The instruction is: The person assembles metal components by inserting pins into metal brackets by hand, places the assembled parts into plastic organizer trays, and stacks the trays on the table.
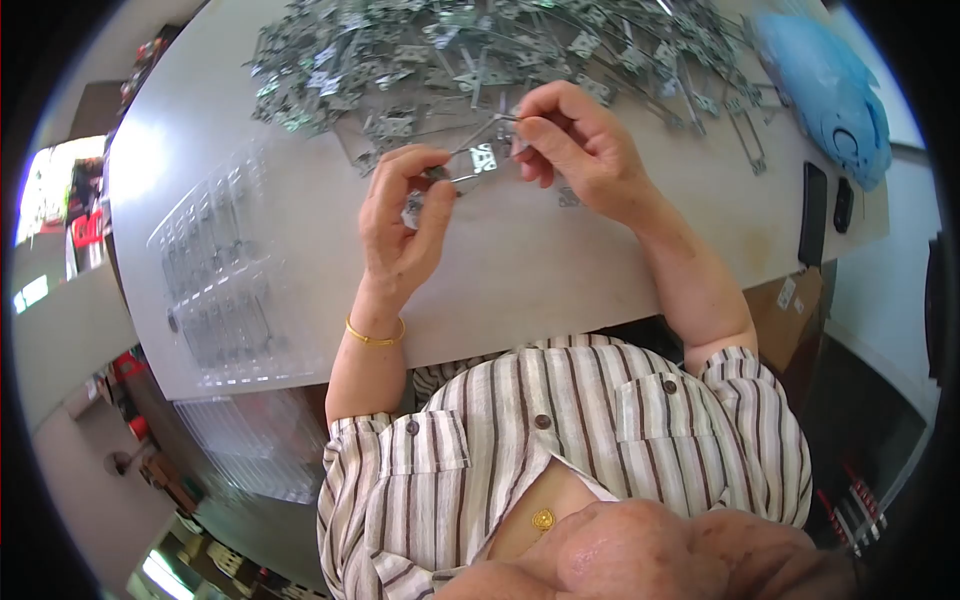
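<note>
My left hand [405, 210], with a gold bracelet at its wrist, is closed around a small metal bracket with thin wire arms [478, 138]. Its thumb and index finger pinch the lower end, and more metal shows inside the curled fingers. Opposite it, my right hand [580, 150] pinches the upper tip of the wire between thumb and index finger. A small flat perforated plate [484, 158] shows between the hands; whether it is joined to the wire I cannot tell. Just beyond my fingers lies a large heap of similar metal brackets [400, 60].
A clear plastic tray [215, 260] with metal pieces in rows lies at the table's left. Below that edge is a stack of clear trays [250, 440]. At the right are a blue plastic bag [825, 95], a black phone-like slab [813, 212] and a cardboard box [785, 315].
</note>
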The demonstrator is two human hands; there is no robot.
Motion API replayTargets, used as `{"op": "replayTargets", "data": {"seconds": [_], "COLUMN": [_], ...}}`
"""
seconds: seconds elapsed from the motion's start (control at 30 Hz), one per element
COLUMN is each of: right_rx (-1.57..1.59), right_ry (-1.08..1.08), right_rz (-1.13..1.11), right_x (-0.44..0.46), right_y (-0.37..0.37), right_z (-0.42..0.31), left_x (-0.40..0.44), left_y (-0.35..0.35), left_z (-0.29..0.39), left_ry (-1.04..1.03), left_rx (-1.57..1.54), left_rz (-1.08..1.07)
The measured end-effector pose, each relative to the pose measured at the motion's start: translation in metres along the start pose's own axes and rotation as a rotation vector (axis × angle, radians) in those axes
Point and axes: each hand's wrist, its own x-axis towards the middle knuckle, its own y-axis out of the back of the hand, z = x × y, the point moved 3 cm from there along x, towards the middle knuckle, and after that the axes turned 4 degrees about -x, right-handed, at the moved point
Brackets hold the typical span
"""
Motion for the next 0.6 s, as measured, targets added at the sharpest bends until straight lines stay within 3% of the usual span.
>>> {"op": "replayTargets", "data": {"seconds": [0.07,0.27,0.6], "right_rx": [0.019,-0.023,-0.071], "right_ry": [0.035,0.080,0.157], "right_rz": [-0.003,0.042,0.060], "right_x": [0.003,0.004,0.011], "right_y": [0.001,-0.002,0.000], "right_z": [0.005,0.011,0.015], "left_x": [0.005,0.002,0.003], "left_y": [0.002,0.006,0.003], "left_z": [0.005,0.004,-0.003], "left_ry": [-0.069,0.027,0.007], "left_rx": [0.079,0.029,-0.004], "left_rz": [0.001,-0.052,-0.122]}}
